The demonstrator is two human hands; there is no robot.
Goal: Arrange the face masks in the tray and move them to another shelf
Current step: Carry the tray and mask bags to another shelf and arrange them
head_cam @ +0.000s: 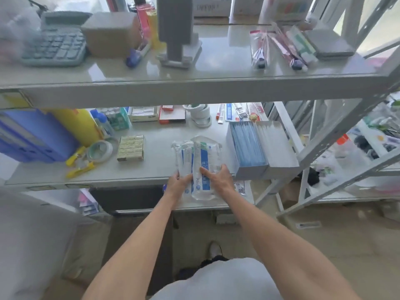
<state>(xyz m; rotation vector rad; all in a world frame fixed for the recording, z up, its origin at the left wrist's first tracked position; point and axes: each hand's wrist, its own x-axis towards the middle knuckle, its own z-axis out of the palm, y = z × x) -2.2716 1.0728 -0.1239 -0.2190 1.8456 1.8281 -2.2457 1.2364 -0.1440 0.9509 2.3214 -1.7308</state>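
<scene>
Clear plastic packs of face masks (200, 156) with blue and white print lie at the front edge of the middle shelf (155, 167), partly overhanging it. My left hand (178, 182) grips their left near corner. My right hand (218, 177) holds their right near side, fingers laid on top. Just to the right stands an open box tray (271, 165) with a row of blue face masks (247, 144) in its left half; its right half looks bare.
The middle shelf also carries a tape roll (100, 150), a small box of packets (131, 148), blue folders (32, 137), a white dispenser (201, 116) and pens at the back. The upper shelf (194, 87) holds a calculator (55, 45), a cardboard box and packaged toothbrushes. A shelf upright (337, 131) slants at the right.
</scene>
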